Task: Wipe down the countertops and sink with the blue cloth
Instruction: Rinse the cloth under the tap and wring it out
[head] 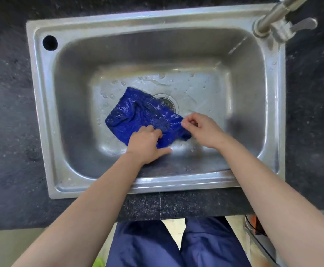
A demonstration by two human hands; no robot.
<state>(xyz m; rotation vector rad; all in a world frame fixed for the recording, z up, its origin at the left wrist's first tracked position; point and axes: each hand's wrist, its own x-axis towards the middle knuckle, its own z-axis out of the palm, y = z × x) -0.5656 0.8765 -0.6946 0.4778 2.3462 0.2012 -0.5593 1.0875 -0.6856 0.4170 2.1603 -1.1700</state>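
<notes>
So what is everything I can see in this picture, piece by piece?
sink: one, shiny steel, set into the countertop, wet on the bottom
cloth: one, blue, wet and crumpled, on the sink bottom, partly over the drain
drain: one, metal, middle of the sink bottom
hole: one, dark, round, far left corner of the sink rim
tap: one, steel, far right corner of the sink
countertop: one, dark speckled stone, all around the sink
trousers: one pair, blue, below the counter edge
left hand: one, gripping the near edge of the cloth
right hand: one, pinching the right corner of the cloth
</notes>
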